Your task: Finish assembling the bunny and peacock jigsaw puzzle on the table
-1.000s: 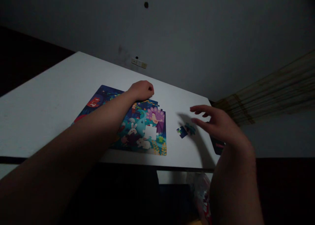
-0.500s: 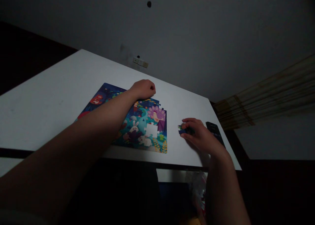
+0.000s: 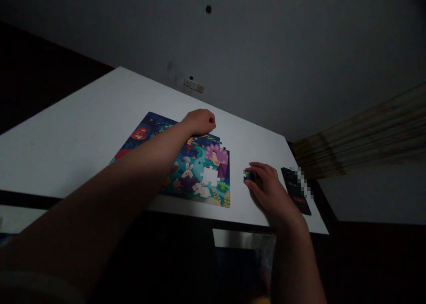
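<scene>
A jigsaw puzzle (image 3: 196, 162) lies flat on a white table (image 3: 66, 148), its long edges running at a slant across the view. Its picture is bright and dense: a peacock (image 3: 216, 155) with a fanned purple-and-pink tail near the right side, white rabbits (image 3: 188, 173) near the bottom, a teal stream curving between them, and a deep blue night area with a red shape toward the far left. Near the lower middle, a white gap (image 3: 209, 176) with knobbed, piece-shaped edges shows the table through the picture. The puzzle's far right edge is ragged, with loose tabs and notches.

The left hand (image 3: 200, 122) is curled into a closed fist and rests on the puzzle's far edge, with the forearm lying across the left part of the picture. To the right of the puzzle and just clear of it, the right hand (image 3: 268, 188) has its fingers curved over and pinches a small blue-and-green puzzle piece (image 3: 248, 175) between thumb and fingertips against the table. Most of the piece is hidden, so I cannot tell whether it is one piece or several joined.

Farther right of the puzzle, beyond the right hand, lies a dark flat rectangular object (image 3: 294, 191), partly blurred.
</scene>
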The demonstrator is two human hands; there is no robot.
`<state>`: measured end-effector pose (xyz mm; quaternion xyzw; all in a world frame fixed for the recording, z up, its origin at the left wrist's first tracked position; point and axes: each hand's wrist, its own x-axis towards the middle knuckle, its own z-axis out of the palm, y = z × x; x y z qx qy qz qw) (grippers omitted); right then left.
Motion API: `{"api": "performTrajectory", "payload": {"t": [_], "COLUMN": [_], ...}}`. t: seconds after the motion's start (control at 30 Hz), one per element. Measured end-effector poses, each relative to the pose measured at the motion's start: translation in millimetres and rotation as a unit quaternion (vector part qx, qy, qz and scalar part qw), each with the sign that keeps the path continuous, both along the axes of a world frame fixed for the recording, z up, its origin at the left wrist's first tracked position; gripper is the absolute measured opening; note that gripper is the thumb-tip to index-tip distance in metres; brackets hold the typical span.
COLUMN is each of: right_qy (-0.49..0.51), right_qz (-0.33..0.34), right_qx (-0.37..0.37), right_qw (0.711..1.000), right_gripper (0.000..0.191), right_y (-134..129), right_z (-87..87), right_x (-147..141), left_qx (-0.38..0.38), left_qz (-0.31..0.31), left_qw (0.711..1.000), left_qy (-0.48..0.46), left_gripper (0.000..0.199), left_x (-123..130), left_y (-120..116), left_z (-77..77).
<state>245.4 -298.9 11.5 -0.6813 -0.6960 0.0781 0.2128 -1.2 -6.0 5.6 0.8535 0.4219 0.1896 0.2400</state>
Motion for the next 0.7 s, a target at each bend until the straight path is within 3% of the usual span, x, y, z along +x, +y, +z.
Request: {"api": "performTrajectory", "payload": {"t": [0.2, 0.37, 0.53, 0.7], "right_qy": [0.071, 0.175, 0.252, 0.253], "right_qz": [0.027, 0.086, 0.089, 0.1], "right_qx": [-0.066, -0.063, -0.122, -0.092], "right_qw": [0.995, 0.979, 0.956, 0.958], "right_gripper": [0.014, 0.023, 0.044, 0.037], "right_y": [23, 95, 159, 165], "right_z": [22.1, 37.6, 17.0, -10.0], "right_x": [-3, 0, -5, -4], "left_qx": [0.003, 0.011, 0.01, 0.017], "left_qz": [0.002, 0.002, 0.007, 0.002], "left_qw": [1.0, 1.0, 1.0, 1.0], "left_qy": [0.006, 0.013, 0.02, 0.022], "left_gripper": [0.031, 0.03, 0.03, 0.031], "left_x": [1, 2, 0, 2], "left_y": [1, 2, -1, -3], "left_z": [-1.7, -2.6, 0.0, 0.8]}}
